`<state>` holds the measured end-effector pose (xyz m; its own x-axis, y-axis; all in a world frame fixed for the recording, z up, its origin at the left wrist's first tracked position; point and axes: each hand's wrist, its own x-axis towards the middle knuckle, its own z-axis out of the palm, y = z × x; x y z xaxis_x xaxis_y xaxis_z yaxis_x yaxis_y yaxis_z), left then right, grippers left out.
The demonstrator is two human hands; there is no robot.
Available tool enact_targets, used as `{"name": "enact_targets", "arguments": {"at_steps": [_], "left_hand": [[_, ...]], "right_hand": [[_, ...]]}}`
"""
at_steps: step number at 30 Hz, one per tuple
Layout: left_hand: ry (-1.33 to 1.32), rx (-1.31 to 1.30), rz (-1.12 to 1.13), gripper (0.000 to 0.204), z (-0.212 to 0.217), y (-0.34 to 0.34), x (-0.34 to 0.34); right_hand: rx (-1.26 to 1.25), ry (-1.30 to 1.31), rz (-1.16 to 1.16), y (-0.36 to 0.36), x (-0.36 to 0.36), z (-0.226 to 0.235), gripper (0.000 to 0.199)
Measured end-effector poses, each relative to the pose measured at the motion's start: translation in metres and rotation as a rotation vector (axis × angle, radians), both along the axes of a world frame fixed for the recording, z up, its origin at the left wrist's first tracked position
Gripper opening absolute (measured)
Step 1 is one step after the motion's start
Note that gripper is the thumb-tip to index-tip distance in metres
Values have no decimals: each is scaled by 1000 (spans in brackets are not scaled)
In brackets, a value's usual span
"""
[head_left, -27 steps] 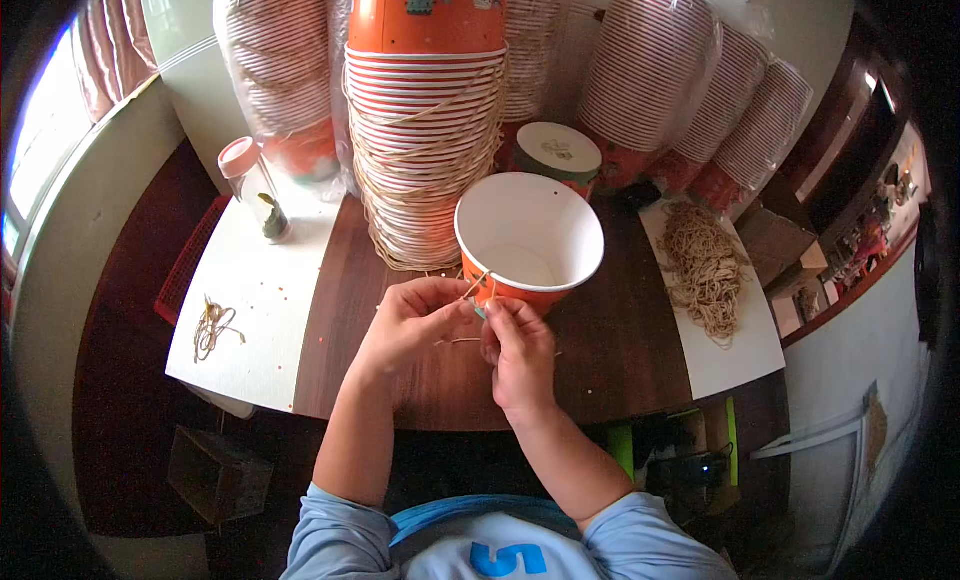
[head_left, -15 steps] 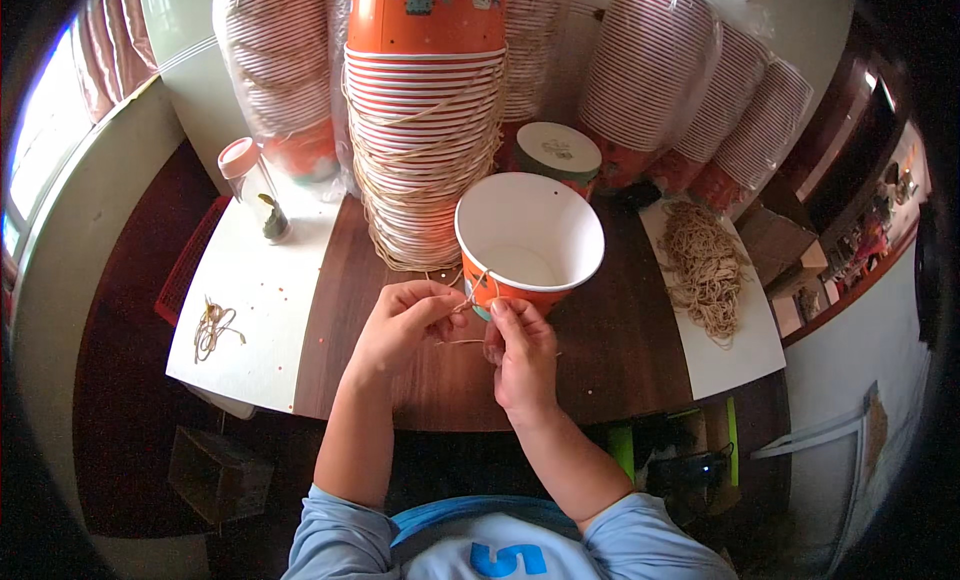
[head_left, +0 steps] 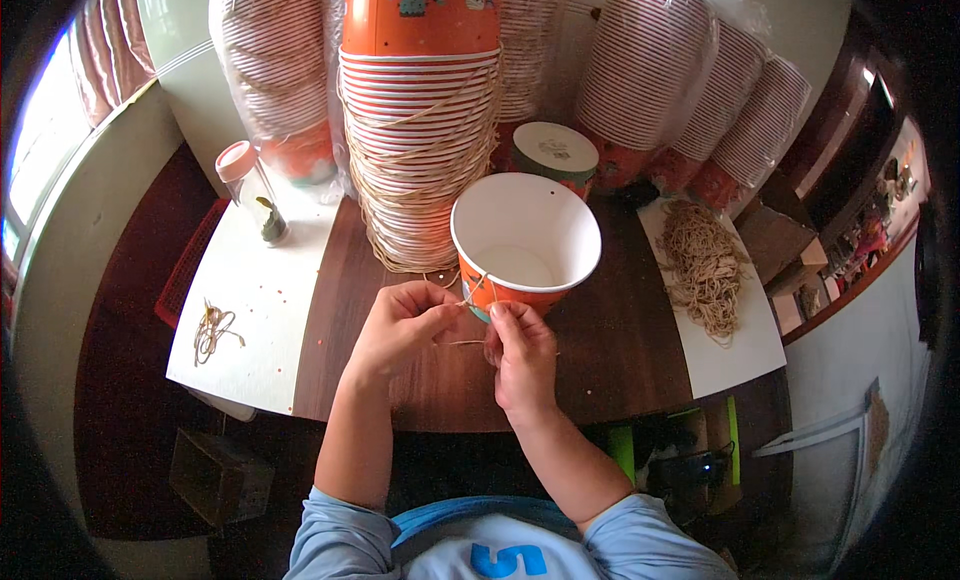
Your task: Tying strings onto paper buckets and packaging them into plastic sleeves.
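Observation:
An orange paper bucket with a white inside stands upright on the dark brown table. A thin tan cord runs at its near side, just under the rim. My left hand pinches the cord to the left of the bucket's front. Close beside it, my right hand pinches the same cord against the front wall, fingers closed. Some of the cord is hidden behind my fingers. Behind the left hand rises a tall stack of orange buckets with cords looped around the rims.
A heap of tan cords lies on the white right end of the table. At left are a small cord bundle and a clear jar with a pink lid. An upturned bucket and several plastic-wrapped stacks stand behind.
Both hands stay pinched on the cord, nearly in place. The bucket and the rest of the scene appear shifted very slightly to the left.

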<state>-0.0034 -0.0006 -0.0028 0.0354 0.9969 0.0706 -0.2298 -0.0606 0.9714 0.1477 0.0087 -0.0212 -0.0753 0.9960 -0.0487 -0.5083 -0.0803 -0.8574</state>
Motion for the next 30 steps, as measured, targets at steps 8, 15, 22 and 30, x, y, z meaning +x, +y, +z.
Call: {"name": "enact_targets", "arguments": {"at_steps": [8,15,22,30], "left_hand": [[-85,-27,46,20,15,-2,14],[100,69,104,20,1,4,14],[107,35,101,17,4,0,10],[94,-3,69,19,5,-1,9]], "right_hand": [[12,-26,3,0,0,-4,10],[10,-19,-31,-1,-4,-5,10],[-9,-37,-5,-5,0,-3,14],[-3,-4,-9,-4,1,-2,15]]}}
